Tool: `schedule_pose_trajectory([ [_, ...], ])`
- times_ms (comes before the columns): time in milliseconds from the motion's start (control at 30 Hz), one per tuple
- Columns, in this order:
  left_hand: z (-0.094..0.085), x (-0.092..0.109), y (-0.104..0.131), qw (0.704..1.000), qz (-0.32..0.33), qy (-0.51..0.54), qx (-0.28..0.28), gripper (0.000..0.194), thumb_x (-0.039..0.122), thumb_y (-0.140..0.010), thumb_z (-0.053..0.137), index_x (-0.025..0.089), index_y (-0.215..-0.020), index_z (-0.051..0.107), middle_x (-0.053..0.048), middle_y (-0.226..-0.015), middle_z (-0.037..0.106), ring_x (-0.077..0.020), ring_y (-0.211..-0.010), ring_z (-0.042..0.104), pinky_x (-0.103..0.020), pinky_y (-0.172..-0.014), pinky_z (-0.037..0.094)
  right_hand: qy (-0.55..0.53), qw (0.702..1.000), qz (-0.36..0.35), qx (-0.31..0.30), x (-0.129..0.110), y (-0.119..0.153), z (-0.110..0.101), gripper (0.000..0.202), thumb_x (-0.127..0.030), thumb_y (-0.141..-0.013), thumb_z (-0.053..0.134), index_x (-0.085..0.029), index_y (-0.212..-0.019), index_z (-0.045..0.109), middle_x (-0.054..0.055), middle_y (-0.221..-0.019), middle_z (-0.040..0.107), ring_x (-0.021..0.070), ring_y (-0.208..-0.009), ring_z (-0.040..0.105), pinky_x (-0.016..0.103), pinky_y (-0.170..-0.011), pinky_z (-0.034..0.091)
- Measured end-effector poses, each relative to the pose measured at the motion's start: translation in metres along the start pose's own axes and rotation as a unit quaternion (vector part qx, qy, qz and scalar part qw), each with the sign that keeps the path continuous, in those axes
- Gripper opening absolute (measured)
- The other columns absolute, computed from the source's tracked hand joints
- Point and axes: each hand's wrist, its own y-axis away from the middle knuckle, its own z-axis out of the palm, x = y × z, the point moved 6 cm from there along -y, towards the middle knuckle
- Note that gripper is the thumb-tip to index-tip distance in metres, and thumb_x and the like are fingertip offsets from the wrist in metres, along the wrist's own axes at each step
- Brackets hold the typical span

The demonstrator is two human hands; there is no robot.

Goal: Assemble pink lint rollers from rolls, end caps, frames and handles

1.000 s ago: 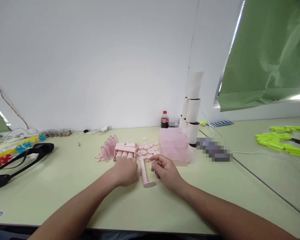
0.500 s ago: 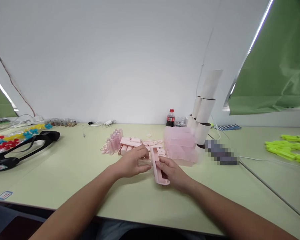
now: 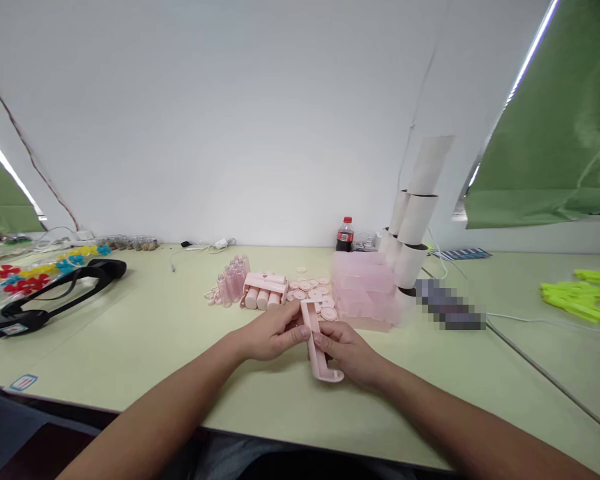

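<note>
Between my hands, a pale pink plastic holder [image 3: 318, 361], long and hollow with a rounded lower end, is tilted over the table. My left hand [image 3: 275, 335] is closed at its left side with the thumb on the edge; its other fingers are mostly hidden behind. From the right, my right hand [image 3: 350, 350] grips the holder, thumb inside the hollow. Just beyond stands a similar pink holder [image 3: 266, 279] with three pink cylinders [image 3: 263, 299] in it. Several clear pink bottles [image 3: 233, 281] stand to its left, and pink discs [image 3: 307, 287] lie scattered to its right.
Stacked translucent pink boxes [image 3: 363, 287] stand right of the discs, beside a stack of white rolls [image 3: 411, 260]. A cola bottle [image 3: 345, 235] is behind. Black headgear [image 3: 55, 297] lies left; a cable [image 3: 545, 373] and bright yellow-green parts [image 3: 580, 300] are right.
My left hand has moved right against the pink holder. The clear bottle it held is out of sight. The holder has come slightly nearer, and the camera view has shifted a little left.
</note>
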Motion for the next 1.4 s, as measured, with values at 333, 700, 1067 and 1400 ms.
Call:
schedule_pose_trajectory([
  [333, 0.007, 0.013, 0.001, 0.983, 0.134, -0.109, 0.066, 0.048, 0.055, -0.098, 0.03, 0.017, -0.084, 0.056, -0.005, -0.073, 0.061, -0.0156, -0.066, 0.053, -0.028, -0.062, 0.039, -0.119, 0.984, 0.097, -0.094, 0.017, 0.006, 0.013, 0.06, -0.07, -0.082, 0.059, -0.011, -0.077, 0.062, 0.009, -0.068, 0.069, 0.0164, -0.053, 0.065, 0.031, -0.055, 0.053],
  [700, -0.008, -0.007, 0.004, 0.976, 0.061, 0.017, 0.21, 0.059, 0.068, -0.08, 0.059, 0.017, -0.109, 0.058, 0.005, -0.061, 0.049, -0.0104, -0.053, 0.044, -0.022, -0.051, 0.034, -0.017, 0.996, 0.064, 0.052, 0.009, 0.0, -0.004, 0.053, -0.069, -0.084, 0.054, -0.018, -0.07, 0.056, -0.003, -0.053, 0.05, 0.0109, -0.038, 0.046, 0.024, -0.037, 0.038],
  [1067, -0.018, 0.002, 0.005, 0.948, 0.101, 0.018, 0.303, 0.024, 0.032, -0.088, 0.062, 0.019, -0.106, 0.068, -0.006, -0.087, 0.074, -0.0154, -0.072, 0.066, -0.027, -0.066, 0.052, -0.124, 0.99, 0.066, -0.014, -0.013, 0.007, 0.017, 0.038, -0.056, -0.085, 0.064, -0.018, -0.086, 0.064, 0.005, -0.083, 0.065, 0.0155, -0.075, 0.057, 0.026, -0.065, 0.045],
  [1400, -0.087, -0.027, 0.033, 0.788, 0.051, 0.252, 0.559, 0.026, 0.031, -0.085, 0.058, 0.02, -0.107, 0.049, 0.007, -0.057, 0.049, -0.01, -0.047, 0.047, -0.022, -0.048, 0.041, 0.179, 0.966, 0.043, 0.181, -0.075, -0.069, -0.022, 0.069, -0.037, -0.084, 0.064, -0.023, -0.145, 0.035, -0.003, -0.062, 0.061, 0.0132, -0.043, 0.049, 0.022, -0.039, 0.035],
])
